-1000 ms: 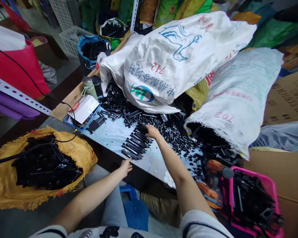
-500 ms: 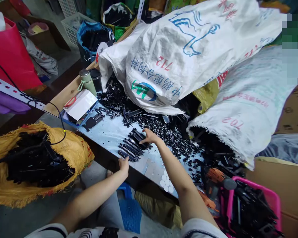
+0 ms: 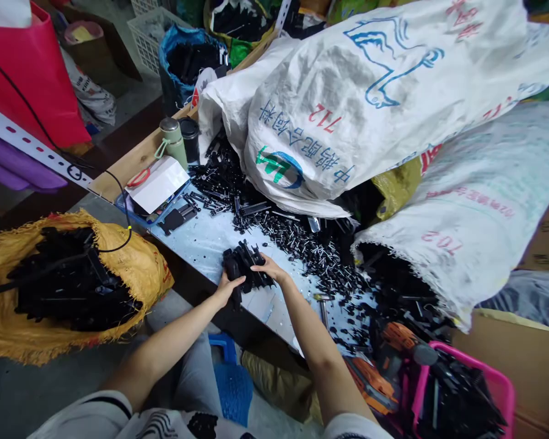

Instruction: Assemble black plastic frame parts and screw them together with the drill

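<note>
Gathering is the step in hand: the left hand (image 3: 227, 286) and right hand (image 3: 268, 269) press a bunch (image 3: 243, 263) of black bars between them at the table's (image 3: 208, 241) near edge, both gripping it. Lifting it whole would call for an even squeeze from both sides, I judge, since the bars look slim, hard, slick plastic and lie loose. The table is smooth pale sheet. Woven white sacks (image 3: 348, 103) slump behind, spilling small black bits (image 3: 308, 244).

The bundle of black parts (image 3: 246, 263) is partly covered by the left hand (image 3: 225, 286) and right hand (image 3: 271, 269); single pieces cannot be told apart. The pink basket (image 3: 416, 390) is cut off by the bottom edge; the white sack (image 3: 348, 91) by the top edge.
</note>
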Action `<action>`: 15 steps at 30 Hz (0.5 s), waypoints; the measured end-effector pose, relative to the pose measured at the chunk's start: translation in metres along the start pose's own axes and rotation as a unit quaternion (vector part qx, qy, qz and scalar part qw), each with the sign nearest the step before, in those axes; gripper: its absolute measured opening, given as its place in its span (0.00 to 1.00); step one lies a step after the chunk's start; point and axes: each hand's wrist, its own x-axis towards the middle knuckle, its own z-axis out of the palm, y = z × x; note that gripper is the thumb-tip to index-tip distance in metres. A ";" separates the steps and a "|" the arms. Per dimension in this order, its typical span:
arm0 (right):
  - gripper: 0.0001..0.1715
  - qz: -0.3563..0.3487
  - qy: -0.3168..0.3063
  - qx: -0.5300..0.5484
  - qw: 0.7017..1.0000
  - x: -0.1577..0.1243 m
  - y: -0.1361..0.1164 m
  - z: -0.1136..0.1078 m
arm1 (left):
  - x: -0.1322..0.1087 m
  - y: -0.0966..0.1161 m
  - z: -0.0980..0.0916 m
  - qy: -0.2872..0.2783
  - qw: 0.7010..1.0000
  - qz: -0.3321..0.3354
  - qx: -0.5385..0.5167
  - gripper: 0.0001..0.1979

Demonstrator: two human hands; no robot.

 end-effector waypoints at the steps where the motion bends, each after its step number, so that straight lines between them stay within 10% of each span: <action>1: 0.40 -0.004 0.009 0.030 1.000 -0.003 0.001 0.003 | 0.002 0.003 0.000 -0.023 1.000 0.000 -0.007 0.33; 9: 0.45 -0.038 0.048 0.110 0.992 -0.058 -0.044 0.054 | -0.069 0.087 -0.031 -0.097 0.992 0.076 0.022 0.34; 15: 0.40 -0.085 -0.002 0.147 0.985 -0.069 -0.134 0.244 | -0.173 0.195 -0.198 -0.057 0.994 0.077 0.043 0.28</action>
